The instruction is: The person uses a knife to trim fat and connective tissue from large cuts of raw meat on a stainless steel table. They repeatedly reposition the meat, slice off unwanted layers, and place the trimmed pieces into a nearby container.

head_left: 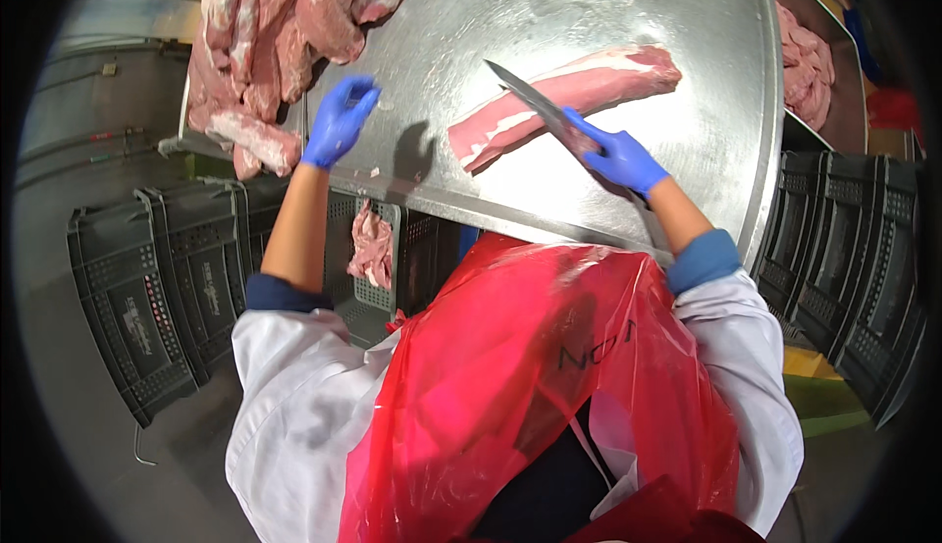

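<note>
Right now the long piece of pink meat point(628, 76) lies slantwise on the metal table point(432, 13), its right end farther off than its left. On its near side, the right hand point(620, 158), in a blue glove, is closed around a knife point(535, 100), one finger stretched along it. The blade points far and left across the meat; whether it touches, I cannot tell. The left hand point(340, 121), also gloved in blue, is loosely spread with bent fingers, nothing visible in it, above the table's left part. Just beside it, a pile of meat point(280, 28) fills the far left corner. More meat point(807, 67) sits in a tub past the right edge, and black crates point(206, 278) stand near left, below the table
</note>
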A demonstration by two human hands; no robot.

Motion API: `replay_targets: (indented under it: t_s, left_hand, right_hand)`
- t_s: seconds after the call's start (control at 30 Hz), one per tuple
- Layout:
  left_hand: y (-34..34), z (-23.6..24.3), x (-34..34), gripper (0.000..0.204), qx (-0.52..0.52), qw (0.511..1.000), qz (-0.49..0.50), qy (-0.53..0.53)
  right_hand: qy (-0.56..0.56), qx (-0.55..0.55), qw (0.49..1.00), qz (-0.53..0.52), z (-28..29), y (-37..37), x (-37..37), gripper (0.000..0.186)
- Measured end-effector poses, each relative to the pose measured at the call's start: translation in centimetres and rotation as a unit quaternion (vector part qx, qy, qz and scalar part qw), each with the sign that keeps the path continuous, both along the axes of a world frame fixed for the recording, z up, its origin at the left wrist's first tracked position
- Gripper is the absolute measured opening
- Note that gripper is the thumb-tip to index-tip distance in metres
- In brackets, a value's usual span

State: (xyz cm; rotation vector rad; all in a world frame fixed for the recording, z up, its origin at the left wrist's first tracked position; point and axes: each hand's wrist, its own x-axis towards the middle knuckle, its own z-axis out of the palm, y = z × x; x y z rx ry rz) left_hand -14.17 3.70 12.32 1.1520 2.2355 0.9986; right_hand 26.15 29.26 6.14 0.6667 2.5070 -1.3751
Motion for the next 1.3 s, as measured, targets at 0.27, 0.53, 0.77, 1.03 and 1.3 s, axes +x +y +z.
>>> replay_targets:
  t_s: [0.27, 0.53, 0.77, 1.03, 1.3]
  left_hand:
    - [-12.8, -5.4, 3.3, 0.026, 0.031, 0.972, 0.173, -0.154]
    - [-3.3, -5.3, 10.5, 0.027, 0.050, 0.994, 0.099, -0.007]
    - [11.2, -8.8, 19.3, 0.038, -0.041, 0.968, -0.076, 0.237]
    - [11.3, -11.3, 15.7, 0.021, -0.076, 0.987, -0.001, 0.140]
    - [10.4, -11.3, 15.4, 0.014, 0.047, 0.998, 0.020, 0.021]
  right_hand:
    - [0.044, -0.158, 0.986, -0.030, -3.8, -0.6, -2.1, 0.078]
    - [0.132, -0.192, 0.965, -0.122, -2.3, -2.0, -4.0, 0.077]
    - [0.197, -0.300, 0.854, -0.376, -2.7, -0.1, 2.0, 0.064]
    - [0.123, -0.226, 0.910, -0.327, -3.5, -2.3, 5.0, 0.074]
    - [0.130, -0.185, 0.938, -0.265, -2.2, -3.2, 3.1, 0.079]
